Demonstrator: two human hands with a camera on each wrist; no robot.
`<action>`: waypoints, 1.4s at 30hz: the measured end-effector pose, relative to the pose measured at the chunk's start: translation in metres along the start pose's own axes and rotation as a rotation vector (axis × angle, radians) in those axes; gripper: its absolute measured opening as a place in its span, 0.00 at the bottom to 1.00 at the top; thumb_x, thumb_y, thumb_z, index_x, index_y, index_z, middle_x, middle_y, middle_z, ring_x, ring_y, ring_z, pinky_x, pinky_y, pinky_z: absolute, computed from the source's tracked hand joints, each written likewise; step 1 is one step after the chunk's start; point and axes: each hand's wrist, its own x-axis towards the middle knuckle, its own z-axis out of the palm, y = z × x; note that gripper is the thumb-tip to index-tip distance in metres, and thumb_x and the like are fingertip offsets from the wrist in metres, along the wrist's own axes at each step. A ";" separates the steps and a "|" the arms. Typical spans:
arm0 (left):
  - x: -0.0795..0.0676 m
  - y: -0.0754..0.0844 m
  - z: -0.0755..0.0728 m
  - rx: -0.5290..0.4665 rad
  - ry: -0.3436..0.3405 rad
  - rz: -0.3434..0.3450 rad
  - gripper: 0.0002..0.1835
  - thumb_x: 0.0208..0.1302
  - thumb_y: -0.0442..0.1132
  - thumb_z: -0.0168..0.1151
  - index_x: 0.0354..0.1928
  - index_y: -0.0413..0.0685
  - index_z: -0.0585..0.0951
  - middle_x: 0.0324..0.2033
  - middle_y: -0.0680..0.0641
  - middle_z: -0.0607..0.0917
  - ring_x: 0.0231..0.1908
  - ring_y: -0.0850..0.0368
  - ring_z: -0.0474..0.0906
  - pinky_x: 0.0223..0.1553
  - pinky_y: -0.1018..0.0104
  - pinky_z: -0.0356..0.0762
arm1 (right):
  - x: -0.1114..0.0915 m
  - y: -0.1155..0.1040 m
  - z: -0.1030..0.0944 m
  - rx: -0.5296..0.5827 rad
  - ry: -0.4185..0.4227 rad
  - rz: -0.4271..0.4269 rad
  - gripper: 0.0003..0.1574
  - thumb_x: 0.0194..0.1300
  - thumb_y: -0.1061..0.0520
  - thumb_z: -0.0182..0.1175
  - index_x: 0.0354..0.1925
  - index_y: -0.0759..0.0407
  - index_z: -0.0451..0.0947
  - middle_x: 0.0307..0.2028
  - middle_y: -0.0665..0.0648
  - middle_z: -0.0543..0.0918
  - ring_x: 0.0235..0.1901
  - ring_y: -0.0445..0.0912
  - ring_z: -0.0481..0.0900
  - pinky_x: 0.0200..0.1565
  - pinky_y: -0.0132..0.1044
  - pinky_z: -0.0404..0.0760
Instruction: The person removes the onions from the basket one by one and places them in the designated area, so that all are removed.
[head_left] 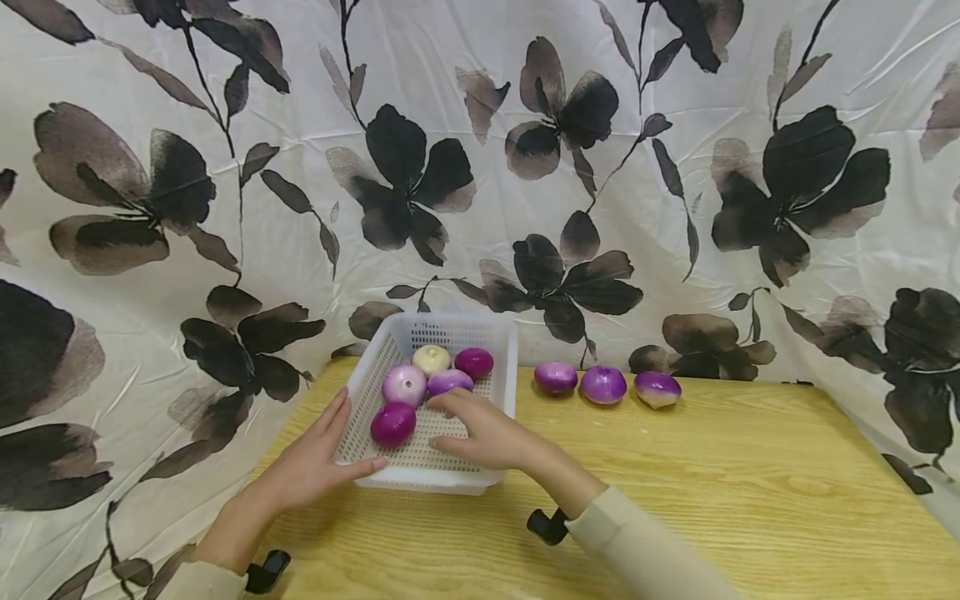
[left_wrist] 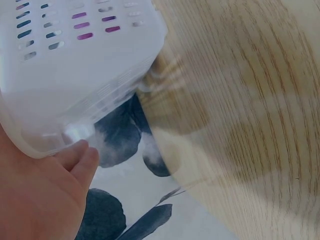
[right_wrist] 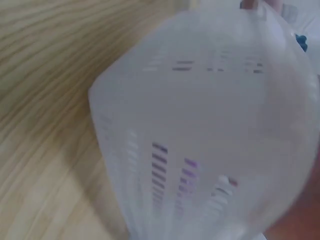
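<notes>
Floral cloth [head_left: 480,50], white with black and brown blooms, is hanging behind and along the left of a yellow wood-grained table [head_left: 750,467]. At about 10 o'clock on the table, a white basket [head_left: 450,478] with slotted walls is standing, its far end close to the cloth. Taking the middle of the basket as the centre of the dial, with 12 at the far end, five onions are lying inside. A purple-and-white onion [head_left: 450,381] is sitting just off the centre towards 1 o'clock, partly behind the person's fingertips. Around it, a cream-coloured onion [head_left: 431,358] is resting at 12, a deep magenta onion [head_left: 474,362] at 1, a pale purple onion [head_left: 403,387] at 10 and a darker magenta onion [head_left: 393,424] at 8.

From 4 o'clock the right hand [head_left: 487,429] is reaching in, thumb and fingers loosely curved and well parted, gripping nothing; whether its fingertips are touching the purple-and-white onion, I cannot tell. At 8 o'clock the left hand [head_left: 311,462] is holding the basket's near corner, thumb lying over the near rim and fingers running along the outer side.

Farther out, towards 3 o'clock, three purple onions [head_left: 603,385] are lying in a row on the table. Cream sleeves [head_left: 637,542] are covering both forearms.
</notes>
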 end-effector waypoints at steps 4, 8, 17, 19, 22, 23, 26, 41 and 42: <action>0.000 0.000 0.000 0.002 0.002 0.001 0.65 0.60 0.75 0.60 0.80 0.32 0.48 0.81 0.36 0.42 0.74 0.25 0.51 0.68 0.28 0.59 | 0.008 0.001 0.010 0.017 -0.002 0.013 0.32 0.69 0.53 0.66 0.67 0.60 0.73 0.61 0.58 0.79 0.57 0.53 0.79 0.61 0.37 0.77; -0.001 0.000 0.000 0.002 0.003 0.003 0.65 0.60 0.75 0.60 0.80 0.32 0.48 0.81 0.36 0.42 0.74 0.25 0.52 0.67 0.28 0.59 | 0.013 -0.001 0.017 0.014 -0.009 0.033 0.33 0.69 0.51 0.66 0.68 0.60 0.72 0.62 0.57 0.78 0.58 0.53 0.79 0.61 0.36 0.77; -0.001 0.002 0.000 -0.007 -0.012 -0.007 0.65 0.60 0.75 0.61 0.80 0.32 0.48 0.81 0.36 0.42 0.74 0.25 0.51 0.67 0.28 0.60 | 0.027 0.000 0.033 0.009 0.020 0.094 0.41 0.66 0.48 0.69 0.71 0.60 0.69 0.64 0.58 0.76 0.61 0.48 0.77 0.63 0.37 0.76; -0.001 0.002 0.000 -0.011 -0.013 -0.007 0.65 0.60 0.75 0.61 0.80 0.32 0.48 0.81 0.36 0.42 0.74 0.25 0.51 0.67 0.28 0.60 | 0.030 0.001 0.036 0.014 0.025 0.124 0.43 0.65 0.47 0.70 0.72 0.60 0.68 0.65 0.60 0.75 0.63 0.49 0.76 0.65 0.41 0.75; 0.000 0.002 0.000 -0.011 -0.011 -0.006 0.65 0.59 0.75 0.61 0.80 0.32 0.48 0.81 0.36 0.42 0.74 0.25 0.52 0.67 0.28 0.61 | 0.036 0.001 0.039 0.035 0.025 0.192 0.49 0.64 0.45 0.71 0.74 0.61 0.64 0.68 0.63 0.72 0.66 0.53 0.74 0.68 0.47 0.72; 0.000 0.001 0.000 -0.010 -0.011 -0.006 0.65 0.59 0.75 0.61 0.80 0.32 0.48 0.81 0.36 0.42 0.74 0.25 0.52 0.67 0.28 0.61 | 0.037 0.001 0.040 0.041 0.022 0.219 0.51 0.64 0.44 0.71 0.75 0.61 0.62 0.70 0.64 0.70 0.67 0.54 0.73 0.69 0.49 0.72; 0.000 0.000 0.000 -0.004 -0.006 -0.005 0.65 0.59 0.75 0.61 0.80 0.33 0.47 0.81 0.36 0.42 0.74 0.25 0.53 0.66 0.28 0.62 | 0.042 0.001 0.042 0.063 0.009 0.284 0.56 0.63 0.41 0.71 0.78 0.62 0.57 0.73 0.68 0.65 0.70 0.58 0.70 0.70 0.54 0.70; 0.001 0.001 -0.001 -0.006 -0.010 0.000 0.65 0.60 0.75 0.61 0.80 0.33 0.47 0.81 0.36 0.42 0.74 0.25 0.53 0.67 0.28 0.61 | 0.058 -0.007 0.048 0.035 -0.128 0.413 0.62 0.63 0.42 0.71 0.81 0.60 0.50 0.77 0.70 0.57 0.73 0.59 0.65 0.70 0.54 0.68; 0.001 0.001 -0.001 -0.007 -0.011 0.000 0.65 0.60 0.75 0.61 0.80 0.33 0.47 0.81 0.36 0.42 0.74 0.25 0.53 0.67 0.28 0.61 | 0.059 -0.006 0.050 0.037 -0.137 0.421 0.62 0.63 0.42 0.71 0.81 0.60 0.49 0.77 0.70 0.56 0.74 0.58 0.63 0.71 0.54 0.67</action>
